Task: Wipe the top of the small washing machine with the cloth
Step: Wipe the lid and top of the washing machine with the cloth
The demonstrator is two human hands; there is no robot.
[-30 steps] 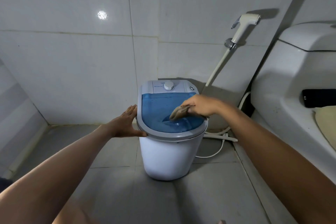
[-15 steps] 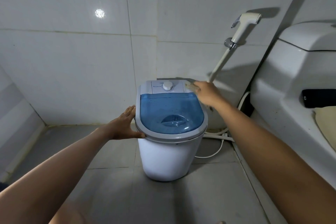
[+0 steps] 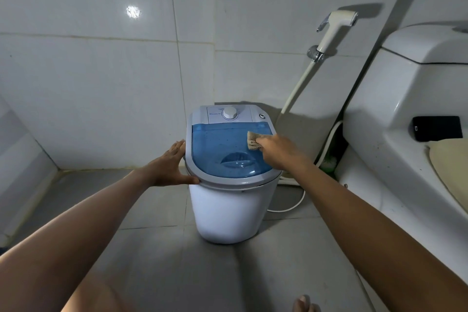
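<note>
The small washing machine (image 3: 231, 185), a white tub with a grey rim, stands on the grey tiled floor (image 3: 152, 256) in the corner of a bathroom, close to the white tiled wall (image 3: 101, 83). Its top is a translucent blue lid (image 3: 222, 144) with a moulded handle recess near the front edge; behind the lid sits a pale control panel with a round white dial (image 3: 230, 112).

The right hand (image 3: 278, 151) reaches over the right side of the lid. Its grip is curled around a small beige cloth (image 3: 253, 140), which is bunched in the fingers and pressed flat against the blue lid near the back right corner.

The left hand (image 3: 169, 167) rests against the left side of the machine's grey rim. Its grip is spread: the fingers lie straight along the side of the rim and the thumb (image 3: 188, 180) stretches along the rim's front left edge.

To the right stands a white toilet (image 3: 395, 134), with a dark phone (image 3: 436, 128) lying on the ledge below its cistern. A white spray nozzle (image 3: 334, 30) hangs in a wall holder above the machine, its hose (image 3: 296, 91) running down behind it. A white cord (image 3: 296, 204) trails on the floor to the machine's right. The tip of a bare toe (image 3: 302, 303) shows at the bottom edge.
</note>
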